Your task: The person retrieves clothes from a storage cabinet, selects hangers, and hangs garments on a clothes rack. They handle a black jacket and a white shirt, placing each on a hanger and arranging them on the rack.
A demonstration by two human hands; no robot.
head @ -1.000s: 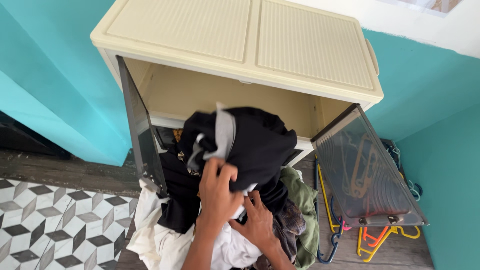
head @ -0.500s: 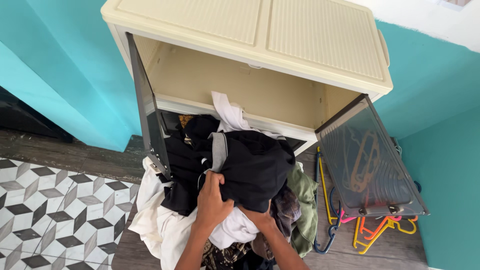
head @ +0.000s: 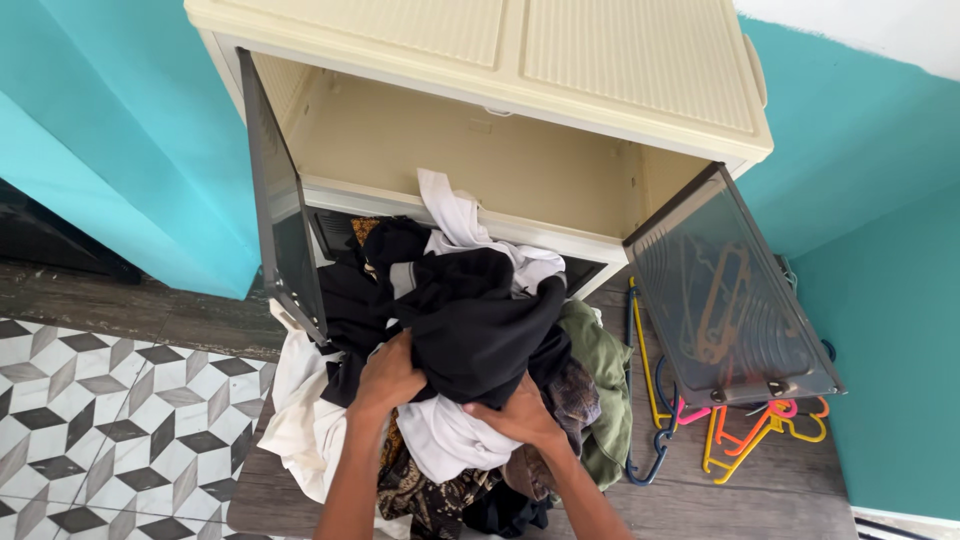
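A big bundle of clothes (head: 470,320), mostly black with white, green and patterned pieces, is held up in front of a cream cabinet (head: 520,60). My left hand (head: 385,375) grips the black garment on the bundle's left side. From below on the right, my right hand (head: 520,415) presses into the black and white cloth. Both dark translucent cabinet doors stand open: the left door (head: 280,210) and the right door (head: 730,295). The cabinet's upper compartment (head: 480,150) shows bare cream walls.
Coloured plastic hangers (head: 750,430) lie on the wooden floor at the right, under the open right door. Patterned grey and white tiles (head: 90,420) cover the floor at the left. Teal walls (head: 100,130) stand behind the cabinet.
The bundle has come down and toward me, away from the cabinet opening. My hands shifted lower on it, and the view has moved closer to the cabinet.
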